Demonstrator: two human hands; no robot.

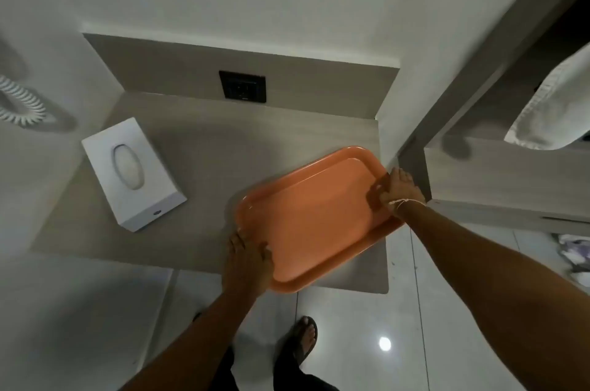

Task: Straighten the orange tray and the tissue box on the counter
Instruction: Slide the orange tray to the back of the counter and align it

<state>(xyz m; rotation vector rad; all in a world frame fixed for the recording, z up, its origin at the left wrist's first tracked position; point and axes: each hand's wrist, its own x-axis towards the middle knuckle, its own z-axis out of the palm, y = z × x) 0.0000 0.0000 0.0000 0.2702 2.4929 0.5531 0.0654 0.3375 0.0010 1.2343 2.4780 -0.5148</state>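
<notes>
Orange tray (316, 215) sat skewed—left hand (247, 263) and right hand (399, 191) clasped opposite rims; turning it evenly looked wisest.

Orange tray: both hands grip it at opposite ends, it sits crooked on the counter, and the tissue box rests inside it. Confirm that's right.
Not quite. The head view shows the tissue box outside the orange tray, apart from it on the counter to its left. The rest holds: the left hand and right hand grip opposite ends, and the tray sits crooked.

Black wall socket (242, 86) above counter; coiled white cord (19, 103) left; white towel (555, 109) right.
</notes>
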